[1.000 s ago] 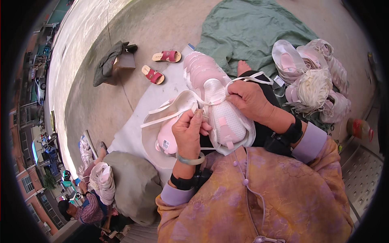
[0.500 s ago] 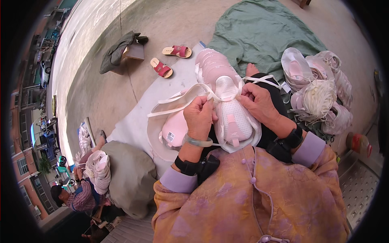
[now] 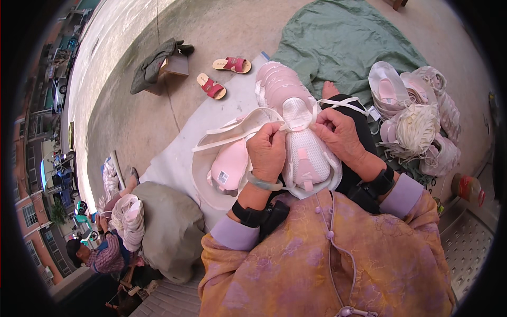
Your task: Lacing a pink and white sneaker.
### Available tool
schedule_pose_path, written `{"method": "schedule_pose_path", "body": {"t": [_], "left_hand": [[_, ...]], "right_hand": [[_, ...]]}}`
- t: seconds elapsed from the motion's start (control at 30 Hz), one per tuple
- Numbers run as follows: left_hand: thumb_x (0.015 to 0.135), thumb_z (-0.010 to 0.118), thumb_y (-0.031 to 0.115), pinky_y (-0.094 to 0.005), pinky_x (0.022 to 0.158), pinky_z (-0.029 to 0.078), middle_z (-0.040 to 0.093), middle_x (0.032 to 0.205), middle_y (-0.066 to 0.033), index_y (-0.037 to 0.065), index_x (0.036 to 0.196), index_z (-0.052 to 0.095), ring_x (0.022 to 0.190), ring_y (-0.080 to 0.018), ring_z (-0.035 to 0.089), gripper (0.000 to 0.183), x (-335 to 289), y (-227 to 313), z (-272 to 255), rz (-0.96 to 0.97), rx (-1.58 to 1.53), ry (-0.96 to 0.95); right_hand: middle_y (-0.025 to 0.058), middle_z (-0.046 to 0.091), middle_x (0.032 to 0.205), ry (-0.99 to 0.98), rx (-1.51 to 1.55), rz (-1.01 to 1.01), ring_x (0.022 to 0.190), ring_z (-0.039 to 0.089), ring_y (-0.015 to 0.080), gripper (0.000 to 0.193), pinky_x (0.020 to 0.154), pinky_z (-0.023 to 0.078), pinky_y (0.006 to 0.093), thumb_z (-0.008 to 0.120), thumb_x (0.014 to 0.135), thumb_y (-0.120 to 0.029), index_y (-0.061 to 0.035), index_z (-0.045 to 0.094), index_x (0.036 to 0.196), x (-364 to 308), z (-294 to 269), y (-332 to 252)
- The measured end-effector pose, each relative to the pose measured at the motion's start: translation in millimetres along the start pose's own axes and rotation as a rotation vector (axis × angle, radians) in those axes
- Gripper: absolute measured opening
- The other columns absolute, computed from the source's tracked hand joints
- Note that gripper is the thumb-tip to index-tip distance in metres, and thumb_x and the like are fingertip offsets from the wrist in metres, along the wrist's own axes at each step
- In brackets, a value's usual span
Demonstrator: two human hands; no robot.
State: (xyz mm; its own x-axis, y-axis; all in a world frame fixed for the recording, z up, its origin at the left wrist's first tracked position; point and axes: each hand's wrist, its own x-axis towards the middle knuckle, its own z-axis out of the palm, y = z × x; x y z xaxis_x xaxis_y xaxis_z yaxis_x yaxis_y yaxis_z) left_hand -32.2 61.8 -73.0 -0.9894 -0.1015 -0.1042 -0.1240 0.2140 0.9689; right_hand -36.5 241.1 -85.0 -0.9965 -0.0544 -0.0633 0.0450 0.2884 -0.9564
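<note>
A pale pink and white sneaker [image 3: 296,132] lies on my lap, toe pointing away from me. My left hand [image 3: 266,150] pinches the white shoelace [image 3: 232,129] at the left side of the shoe's upper. On the right side my right hand [image 3: 338,134] grips the other lace end near the eyelets. Loops of lace trail off to the left and across the top. A second pink shoe part [image 3: 228,166] rests just left of my left wrist on a white sheet [image 3: 179,164].
A heap of pink and white shoes [image 3: 414,113] sits at right beside a green cloth [image 3: 343,42]. Two red sandals [image 3: 222,76] and a box under dark cloth [image 3: 163,66] lie on the concrete. At lower left are a grey sack [image 3: 169,232], more shoes and another person [image 3: 103,256].
My left hand has moved up and right, closer to the shoe's laces, drawing the lace tighter. My right hand has stayed at the eyelets. The camera view has shifted slightly.
</note>
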Motion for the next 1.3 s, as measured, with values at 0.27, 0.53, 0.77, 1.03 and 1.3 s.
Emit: {"method": "schedule_pose_path", "body": {"t": [0.27,0.53,0.77,1.03,1.3], "left_hand": [[0.078,0.06,0.005,-0.0277,0.054,0.046,0.061,0.063,-0.0102,0.0,0.084,0.062,0.052,-0.0152,0.057,0.008,-1,-10,5,0.019,0.027,0.091],[0.075,0.068,0.01,-0.0227,0.053,0.043,0.057,0.075,-0.0039,-0.002,0.109,0.056,0.055,-0.0078,0.051,0.038,-14,8,-7,0.228,0.449,-0.075],[0.07,0.066,0.012,-0.0309,0.056,0.044,0.053,0.08,-0.0098,0.0,0.109,0.052,0.06,-0.0194,0.052,0.042,-4,12,-18,0.28,0.561,-0.241],[0.068,0.061,0.008,-0.0352,0.06,0.044,0.054,0.078,-0.0128,-0.001,0.096,0.053,0.064,-0.0247,0.055,0.031,3,7,-14,0.384,0.676,-0.284],[0.067,0.056,0.0,-0.0237,0.057,0.045,0.06,0.074,-0.0058,-0.005,0.101,0.059,0.062,-0.0094,0.053,0.034,17,-1,-11,0.074,0.352,-0.499]], "right_hand": [[-0.0008,0.052,0.064,-0.01,0.133,-0.021,0.057,0.044,0.0049,0.012,0.052,0.039,0.0211,0.067,0.079,-0.01,-0.0012,0.058,0.08,-3,-5,-2],[0.0073,0.057,0.071,-0.037,-0.314,-0.481,0.063,0.055,0.0255,0.01,0.06,0.043,0.0341,0.062,0.072,-0.007,-0.0048,0.061,0.081,-6,-2,-39],[0.005,0.056,0.071,-0.101,-0.595,-0.457,0.066,0.054,0.026,0.015,0.066,0.037,0.0363,0.062,0.071,-0.009,-0.0072,0.06,0.086,-10,27,-45],[0.0043,0.056,0.069,0.015,-0.675,-0.574,0.066,0.056,0.0236,0.018,0.071,0.038,0.0385,0.064,0.072,-0.013,-0.0076,0.059,0.088,-15,32,-28],[0.0049,0.056,0.069,0.073,-0.701,-0.694,0.064,0.057,0.0235,0.018,0.076,0.04,0.0432,0.067,0.073,-0.02,-0.0088,0.059,0.085,-12,21,-3]]}}
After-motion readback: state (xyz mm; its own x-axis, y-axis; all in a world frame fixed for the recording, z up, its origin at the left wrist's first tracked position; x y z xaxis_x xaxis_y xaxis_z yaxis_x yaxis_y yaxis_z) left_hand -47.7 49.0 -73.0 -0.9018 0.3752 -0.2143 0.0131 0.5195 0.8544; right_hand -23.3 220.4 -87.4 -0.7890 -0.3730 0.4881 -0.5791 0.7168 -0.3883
